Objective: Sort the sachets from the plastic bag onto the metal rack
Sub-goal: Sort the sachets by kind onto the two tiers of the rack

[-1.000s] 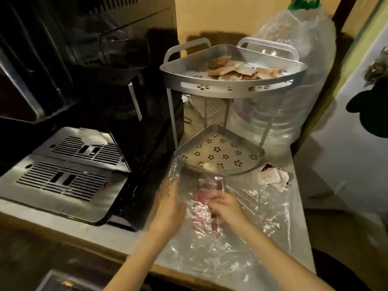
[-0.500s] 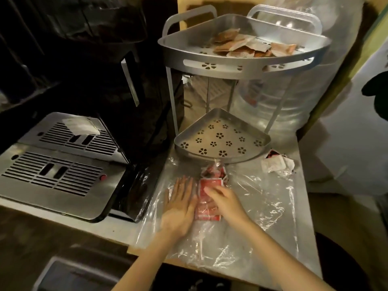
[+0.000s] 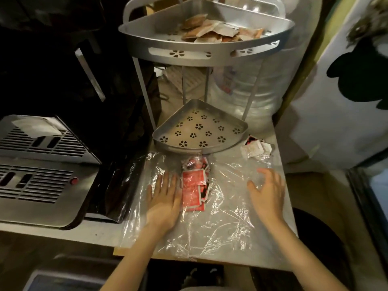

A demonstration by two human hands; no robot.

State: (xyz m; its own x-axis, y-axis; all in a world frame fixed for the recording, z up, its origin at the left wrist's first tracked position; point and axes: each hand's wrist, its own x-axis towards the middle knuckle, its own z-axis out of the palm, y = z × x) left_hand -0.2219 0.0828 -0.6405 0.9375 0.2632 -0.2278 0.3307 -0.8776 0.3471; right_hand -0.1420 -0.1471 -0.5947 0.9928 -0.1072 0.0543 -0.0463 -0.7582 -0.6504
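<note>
From the head camera, the plastic bag (image 3: 210, 217) lies flat on the bench (image 3: 281, 208), just in front of the metal rack (image 3: 201, 127). Red sachets (image 3: 192, 186) sit inside the bag, near the rack's lower tray. The left hand (image 3: 162, 199) presses flat on the bag beside them, fingers straight and together. The right hand (image 3: 267, 191) hovers further right, fingers spread, holding nothing. Brown sachets (image 3: 212, 30) fill the rack's top tray; white sachets (image 3: 255, 147) lie beside its lower tray.
</note>
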